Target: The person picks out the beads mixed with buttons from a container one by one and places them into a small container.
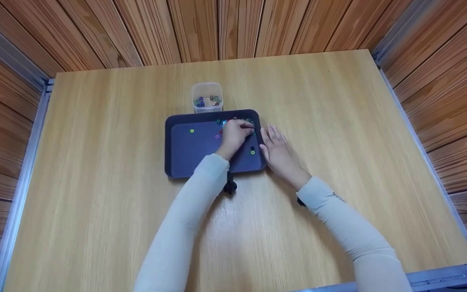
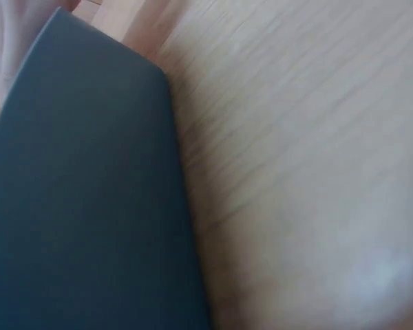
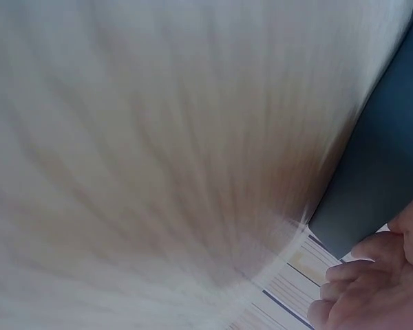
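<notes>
My left hand (image 1: 233, 134) reaches over the dark tray (image 1: 193, 156), fingers bent down among small colored pieces near its far right corner. Whether it pinches one I cannot tell; the fingertips are hidden. My right hand (image 1: 280, 156) lies with fingers extended along the tray's right wall, fingertips right at the rim. In the right wrist view, the right hand's fingers (image 3: 372, 275) show beside the tray's outer wall (image 3: 372, 172). A yellow-green piece (image 1: 191, 130) lies in the tray's left part, another yellow-green piece (image 1: 252, 152) toward the right.
Behind the tray stands a clear plastic container (image 1: 207, 90) with several glassy colored pieces in it. The wooden tabletop (image 1: 95, 182) extends around the tray, with wood-panelled walls (image 1: 201, 32) at the back and sides. A small black object (image 1: 230, 187) shows beneath the left cuff.
</notes>
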Motion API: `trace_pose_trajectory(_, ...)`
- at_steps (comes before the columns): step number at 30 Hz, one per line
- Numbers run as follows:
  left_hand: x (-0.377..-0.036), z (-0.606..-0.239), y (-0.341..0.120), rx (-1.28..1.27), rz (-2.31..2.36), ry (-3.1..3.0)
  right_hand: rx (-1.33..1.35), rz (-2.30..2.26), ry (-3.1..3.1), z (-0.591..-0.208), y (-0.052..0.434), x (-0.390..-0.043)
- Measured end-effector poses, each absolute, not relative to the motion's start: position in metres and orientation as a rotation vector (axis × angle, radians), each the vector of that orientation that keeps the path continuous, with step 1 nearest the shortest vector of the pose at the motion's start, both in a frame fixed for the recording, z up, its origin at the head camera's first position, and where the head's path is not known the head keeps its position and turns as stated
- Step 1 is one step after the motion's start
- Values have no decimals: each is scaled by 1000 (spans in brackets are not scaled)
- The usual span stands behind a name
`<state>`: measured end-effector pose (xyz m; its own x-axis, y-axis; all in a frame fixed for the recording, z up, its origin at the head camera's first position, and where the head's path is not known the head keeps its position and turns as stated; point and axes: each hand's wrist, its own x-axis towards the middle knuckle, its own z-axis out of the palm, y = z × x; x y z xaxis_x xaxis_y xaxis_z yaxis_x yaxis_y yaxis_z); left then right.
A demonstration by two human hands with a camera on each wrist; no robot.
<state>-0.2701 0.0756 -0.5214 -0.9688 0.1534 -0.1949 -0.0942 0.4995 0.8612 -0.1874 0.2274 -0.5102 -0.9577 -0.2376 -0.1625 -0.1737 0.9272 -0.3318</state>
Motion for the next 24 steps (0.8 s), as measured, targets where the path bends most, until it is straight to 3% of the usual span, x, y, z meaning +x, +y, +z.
trace_pose_trajectory(12, -271, -500, 33, -367, 2134, 1520, -257, -463, 2833, -509, 225, -187)
trace_pose_trajectory(24, -287, -461, -15, -238, 2228, 1677, -287, -459, 2857, -510, 225, -186)
